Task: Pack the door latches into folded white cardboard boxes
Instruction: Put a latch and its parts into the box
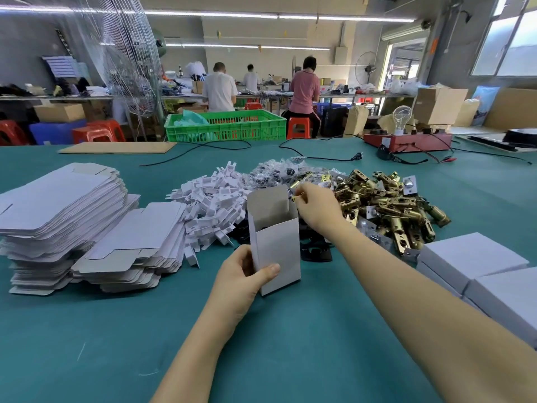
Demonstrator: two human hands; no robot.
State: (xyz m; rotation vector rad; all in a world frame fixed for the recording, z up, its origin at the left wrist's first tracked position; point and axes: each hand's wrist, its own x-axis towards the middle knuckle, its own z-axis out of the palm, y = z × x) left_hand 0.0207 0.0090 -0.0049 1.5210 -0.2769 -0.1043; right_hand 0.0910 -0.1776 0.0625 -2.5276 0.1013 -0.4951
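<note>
My left hand (247, 274) grips the lower part of a folded white cardboard box (276, 242), which stands upright on the green table with its top flap open. My right hand (315, 203) is just behind the box's open top and pinches a small brass-coloured piece (296, 187) with its fingertips. A heap of brass-coloured door latches (389, 205) lies to the right of that hand. Small clear plastic bags with dark parts (279, 173) lie behind the box.
Two stacks of flat unfolded boxes (66, 216) sit at the left, with a pile of white cardboard inserts (212, 205) beside them. Closed white boxes (479, 269) stand at the right. A red device with a bulb (406, 141) and cables lie at the back. People work at distant benches.
</note>
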